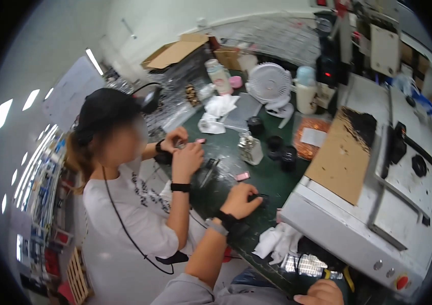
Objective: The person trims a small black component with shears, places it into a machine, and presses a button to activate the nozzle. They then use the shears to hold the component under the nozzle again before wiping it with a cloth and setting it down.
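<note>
— Starting with the small black piece (263,199): lying where?
— Showing just right of the left hand (240,201), touching thumb and fingertips, on or barely above the green desk (274,185).
— Pointing which way along its length?
— Not revealing a long axis, being tiny and partly covered.
— Grasping it, or merely touching?
— Meeting it with a bent grip, but not showing whether clenched; leaving that impossible to tell.
— Lying nearer to which hand?
— Sitting right at the left, well apart from the right hand (322,293), resting low near a yellow-handled tool (349,279), likewise not showing whether holding anything.
— Going outward?
— Finding a small pink block (242,176) just beyond, a silvery block (249,149) farther off, crumpled white tissue (277,241) nearer the body, and a co-worker (134,213) sitting leftward.
</note>
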A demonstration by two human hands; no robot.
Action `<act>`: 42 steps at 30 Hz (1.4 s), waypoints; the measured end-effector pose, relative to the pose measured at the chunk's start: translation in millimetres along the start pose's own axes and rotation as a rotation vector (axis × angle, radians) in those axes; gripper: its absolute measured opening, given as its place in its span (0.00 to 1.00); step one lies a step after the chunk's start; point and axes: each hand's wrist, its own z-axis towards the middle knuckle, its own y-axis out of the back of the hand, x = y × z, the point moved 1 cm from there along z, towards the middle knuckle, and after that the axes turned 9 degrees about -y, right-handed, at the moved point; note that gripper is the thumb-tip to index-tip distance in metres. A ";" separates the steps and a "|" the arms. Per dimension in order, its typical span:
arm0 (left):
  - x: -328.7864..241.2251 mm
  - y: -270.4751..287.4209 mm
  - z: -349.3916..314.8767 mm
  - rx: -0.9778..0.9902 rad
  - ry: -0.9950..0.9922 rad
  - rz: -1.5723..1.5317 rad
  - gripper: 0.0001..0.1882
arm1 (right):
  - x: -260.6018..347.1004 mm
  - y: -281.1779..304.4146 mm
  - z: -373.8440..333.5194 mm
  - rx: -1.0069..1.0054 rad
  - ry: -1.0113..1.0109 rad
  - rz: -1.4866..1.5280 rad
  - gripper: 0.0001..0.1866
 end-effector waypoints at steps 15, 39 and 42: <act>-15.3 2.6 1.7 0.000 0.135 0.158 0.11 | 0.5 -7.2 -11.2 -0.482 0.053 -0.380 0.12; -165.5 120.7 -52.6 -0.286 -1.033 -0.451 0.08 | 4.0 -10.3 -2.3 -0.485 -0.098 -0.214 0.08; -82.5 61.0 -9.6 -0.114 0.085 -0.305 0.09 | -3.5 -10.4 -6.5 -0.497 -0.124 -0.229 0.07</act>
